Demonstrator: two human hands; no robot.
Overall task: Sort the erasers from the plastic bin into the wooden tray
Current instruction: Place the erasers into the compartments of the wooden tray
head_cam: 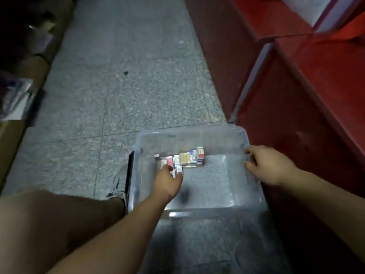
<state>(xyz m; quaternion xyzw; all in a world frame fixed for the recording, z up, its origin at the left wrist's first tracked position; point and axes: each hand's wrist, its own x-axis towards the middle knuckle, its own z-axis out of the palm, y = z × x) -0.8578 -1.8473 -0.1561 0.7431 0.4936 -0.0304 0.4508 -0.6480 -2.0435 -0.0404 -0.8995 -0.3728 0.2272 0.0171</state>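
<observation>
A clear plastic bin (197, 212) sits on a grey speckled floor (118, 76), just beside dark red wooden furniture (296, 119). Small erasers (189, 159) huddle near its far wall — a loose cluster, some standing on edge. The left hand (167, 181) reaches inside and pinches a white eraser (177, 171) at the cluster's near edge; the right hand (266, 165) grips the bin's right rim. A bent knee (49, 218) and a shoe (120, 180) show left of the bin.

Clear glossy plastic bin (254, 176), speckled matt stone floor (118, 76), red-painted wooden counter (296, 115).
</observation>
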